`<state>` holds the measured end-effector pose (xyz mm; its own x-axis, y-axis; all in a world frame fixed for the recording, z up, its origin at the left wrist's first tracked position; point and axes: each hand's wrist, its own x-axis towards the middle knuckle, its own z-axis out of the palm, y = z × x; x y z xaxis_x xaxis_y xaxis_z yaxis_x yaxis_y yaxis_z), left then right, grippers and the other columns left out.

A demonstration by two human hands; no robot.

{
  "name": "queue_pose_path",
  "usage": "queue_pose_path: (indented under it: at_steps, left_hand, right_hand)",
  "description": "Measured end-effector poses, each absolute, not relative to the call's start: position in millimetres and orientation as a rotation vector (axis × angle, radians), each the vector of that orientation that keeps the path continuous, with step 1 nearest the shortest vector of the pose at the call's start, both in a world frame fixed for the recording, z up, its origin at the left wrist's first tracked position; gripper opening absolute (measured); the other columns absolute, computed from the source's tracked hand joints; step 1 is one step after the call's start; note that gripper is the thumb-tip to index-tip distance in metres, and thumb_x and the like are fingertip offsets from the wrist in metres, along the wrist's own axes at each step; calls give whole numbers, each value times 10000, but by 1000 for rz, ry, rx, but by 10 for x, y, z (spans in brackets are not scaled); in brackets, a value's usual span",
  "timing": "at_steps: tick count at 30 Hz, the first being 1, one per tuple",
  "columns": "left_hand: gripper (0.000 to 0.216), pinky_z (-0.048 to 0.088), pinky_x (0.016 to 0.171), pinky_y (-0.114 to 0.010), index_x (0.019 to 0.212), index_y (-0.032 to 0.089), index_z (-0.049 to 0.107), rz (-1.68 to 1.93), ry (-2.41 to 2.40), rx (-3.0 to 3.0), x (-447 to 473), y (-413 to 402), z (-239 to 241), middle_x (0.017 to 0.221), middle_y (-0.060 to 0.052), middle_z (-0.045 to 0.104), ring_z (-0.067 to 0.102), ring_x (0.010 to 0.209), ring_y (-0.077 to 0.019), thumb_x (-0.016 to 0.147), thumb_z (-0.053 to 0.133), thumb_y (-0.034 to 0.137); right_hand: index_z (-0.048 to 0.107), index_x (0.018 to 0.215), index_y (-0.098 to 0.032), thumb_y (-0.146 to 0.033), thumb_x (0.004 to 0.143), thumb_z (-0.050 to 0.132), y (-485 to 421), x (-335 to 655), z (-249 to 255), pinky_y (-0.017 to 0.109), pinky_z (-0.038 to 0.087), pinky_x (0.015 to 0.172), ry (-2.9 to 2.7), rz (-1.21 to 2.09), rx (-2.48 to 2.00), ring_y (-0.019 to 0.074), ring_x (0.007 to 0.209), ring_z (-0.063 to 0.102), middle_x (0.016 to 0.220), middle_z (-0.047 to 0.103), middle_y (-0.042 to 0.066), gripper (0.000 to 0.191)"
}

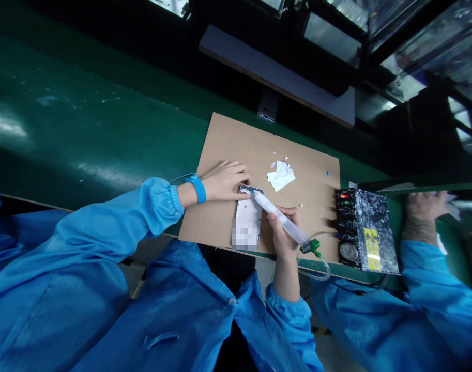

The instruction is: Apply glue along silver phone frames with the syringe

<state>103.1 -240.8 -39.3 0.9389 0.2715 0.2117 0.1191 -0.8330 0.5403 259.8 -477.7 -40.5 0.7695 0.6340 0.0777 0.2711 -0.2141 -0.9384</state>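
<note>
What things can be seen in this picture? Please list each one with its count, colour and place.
phone frame: one, silver-grey, on the cardboard, under both hands
syringe: one, clear, tip at the frame's top edge
tube: one, clear with green fitting, from the syringe's rear
cardboard sheet: one, brown, on the green bench
paper scrap: one, white, crumpled, on the cardboard
control box: one, black, right of the cardboard
co-worker's hand: one, far right
wrist strap: one, blue, left wrist
left hand: fingers on the frame's top
right hand: holds the syringe
</note>
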Motion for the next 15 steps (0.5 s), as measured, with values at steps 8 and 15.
queue_pose_path:
  at_steps: [8,15]
  left_hand:
    - [360,441,1005,-437,1120,249,727,378,288,2555,1041,-2404,-425,1215,-69,728,622,1154,-287,995,750,585]
    - [370,440,1015,-443,1120,247,729,366,292,2549,1037,-2405,-415,1217,-71,726,625,1160,-290,996,734,596]
  right_hand:
    - [698,944,-213,-635,789,909,-4791,2597,-423,337,557,641,-723,375,-1792,210,703,701,843,778,59,496]
    - [682,924,-219,-661,761,908,-4778,2590,-425,325,545,633,-690,377,-1783,199,697,692,853,777,54,522]
